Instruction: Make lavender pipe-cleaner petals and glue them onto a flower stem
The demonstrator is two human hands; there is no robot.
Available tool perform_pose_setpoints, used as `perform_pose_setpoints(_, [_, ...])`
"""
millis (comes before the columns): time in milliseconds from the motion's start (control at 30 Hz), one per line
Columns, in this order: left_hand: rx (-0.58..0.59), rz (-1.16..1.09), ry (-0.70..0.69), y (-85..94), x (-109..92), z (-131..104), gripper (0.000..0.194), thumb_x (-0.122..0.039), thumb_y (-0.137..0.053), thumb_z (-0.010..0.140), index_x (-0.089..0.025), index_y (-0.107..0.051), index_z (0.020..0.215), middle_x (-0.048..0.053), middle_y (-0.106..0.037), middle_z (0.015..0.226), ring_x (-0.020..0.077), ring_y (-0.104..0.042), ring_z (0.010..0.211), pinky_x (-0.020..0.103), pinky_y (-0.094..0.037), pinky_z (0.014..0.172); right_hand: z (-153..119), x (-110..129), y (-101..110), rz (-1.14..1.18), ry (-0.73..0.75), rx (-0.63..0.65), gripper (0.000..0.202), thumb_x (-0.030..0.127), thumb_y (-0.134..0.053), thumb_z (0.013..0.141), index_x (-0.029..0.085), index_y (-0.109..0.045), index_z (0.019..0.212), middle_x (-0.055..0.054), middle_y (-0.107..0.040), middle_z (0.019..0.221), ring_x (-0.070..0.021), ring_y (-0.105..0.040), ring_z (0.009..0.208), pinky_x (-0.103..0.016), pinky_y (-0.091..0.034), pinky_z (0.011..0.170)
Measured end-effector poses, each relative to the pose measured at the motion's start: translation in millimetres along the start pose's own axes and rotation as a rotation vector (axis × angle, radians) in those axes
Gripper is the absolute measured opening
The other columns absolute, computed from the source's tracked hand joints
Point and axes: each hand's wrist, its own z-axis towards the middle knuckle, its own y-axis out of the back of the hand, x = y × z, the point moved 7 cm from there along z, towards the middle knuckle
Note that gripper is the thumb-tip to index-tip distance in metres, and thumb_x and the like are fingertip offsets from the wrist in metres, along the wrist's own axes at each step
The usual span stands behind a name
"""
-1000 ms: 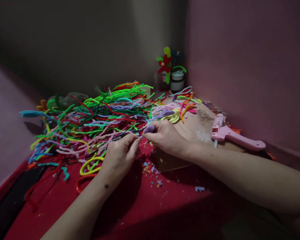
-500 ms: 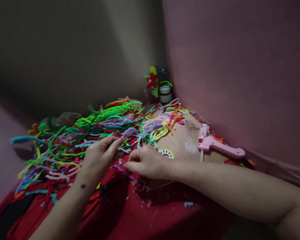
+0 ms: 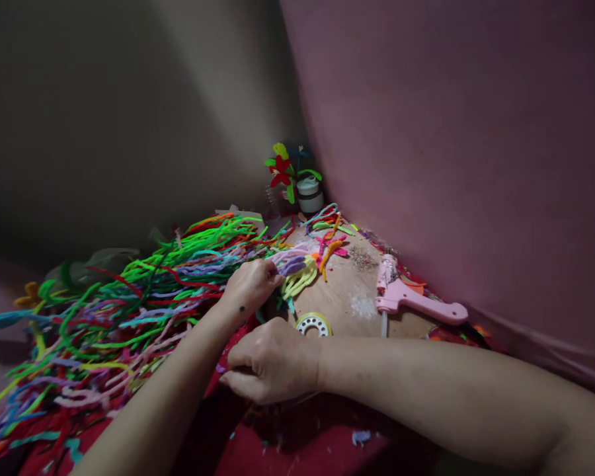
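Observation:
My left hand reaches to the purple fuzzy loops on the board, its fingers pressed together at their left end. Just right of those loops lie yellow-green ones. Nearer to me, my right hand is held over the front edge of the board, thumb and forefinger close together; whether anything is between them cannot be made out. A white ring-shaped spool with a yellow rim lies just behind my right wrist.
Many coloured pipe cleaners cover the left side. A pink glue gun rests on the wooden board, near the pink wall. A lidded jar and a red fuzzy flower stand in the back corner.
My left hand has moved right and forward to the loops on the board, with the purple piece it held set among them. My right hand has come nearer. The view has shifted right.

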Motion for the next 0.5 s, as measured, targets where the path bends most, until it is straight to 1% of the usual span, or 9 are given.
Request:
perform_pose_setpoints(67, [0.004,-0.013,0.007,1.8,1.1,-1.5,0.02,-0.034,-0.054,0.069,-0.02,-0.066,0.061,0.005,-0.062,0.058,0.0178,-0.051,0.056,0.026,-0.029,0.053,0.1,0.2,-0.5,-0.005,-0.006,0.007,0.026,0.031,-0.047,0.082,0.017,-0.059,0.064,-0.004,-0.068,0.068,-0.0151,-0.059,0.063,-0.025,-0.031,0.05])
perform_pose_setpoints(133, [-0.011,-0.041,0.028,8.0,3.8,-1.7,0.025,-0.037,-0.051,0.071,-0.018,-0.065,0.062,0.004,-0.058,0.056,0.0163,-0.049,0.055,0.026,-0.029,0.054,-0.1,0.4,0.3,-0.001,-0.009,0.005,0.026,0.031,-0.047,0.082,0.017,-0.059,0.064,-0.004,-0.068,0.069,-0.0155,-0.06,0.064,-0.026,-0.03,0.049])
perform_pose_setpoints(233, [-0.041,-0.087,0.079,18.4,9.7,-0.7,0.034,-0.044,-0.046,0.073,-0.016,-0.063,0.063,-0.001,-0.048,0.049,0.0136,-0.042,0.052,0.024,-0.028,0.052,-0.4,-0.2,2.1,0.01,-0.011,-0.009,0.025,0.03,-0.048,0.082,0.017,-0.059,0.064,-0.003,-0.069,0.07,-0.0153,-0.06,0.065,-0.026,-0.03,0.05])
perform_pose_setpoints(300, [-0.049,-0.103,0.105,21.3,12.7,-0.2,0.036,-0.045,-0.044,0.072,-0.016,-0.061,0.061,-0.003,-0.042,0.046,0.0123,-0.038,0.05,0.024,-0.027,0.05,-0.5,-1.4,1.6,0.007,-0.017,-0.013,0.025,0.03,-0.048,0.083,0.017,-0.06,0.065,-0.003,-0.069,0.07,-0.0149,-0.06,0.064,-0.026,-0.03,0.049])
perform_pose_setpoints(367, [-0.041,-0.104,0.12,19.5,14.3,0.0,0.035,-0.045,-0.046,0.071,-0.015,-0.06,0.059,-0.003,-0.041,0.046,0.0118,-0.038,0.05,0.024,-0.026,0.051,-0.6,-2.2,0.9,0.0,-0.017,-0.027,0.025,0.03,-0.048,0.083,0.017,-0.061,0.065,-0.002,-0.069,0.07,-0.0147,-0.06,0.064,-0.026,-0.03,0.05])
perform_pose_setpoints(500, [-0.02,-0.078,0.139,9.3,16.4,0.1,0.036,-0.045,-0.047,0.071,-0.015,-0.062,0.059,-0.001,-0.045,0.047,0.0137,-0.042,0.053,0.025,-0.027,0.052,-0.8,-1.7,-1.1,-0.011,-0.013,-0.036,0.025,0.031,-0.048,0.082,0.016,-0.062,0.067,-0.003,-0.069,0.07,-0.0147,-0.06,0.064,-0.026,-0.031,0.05])
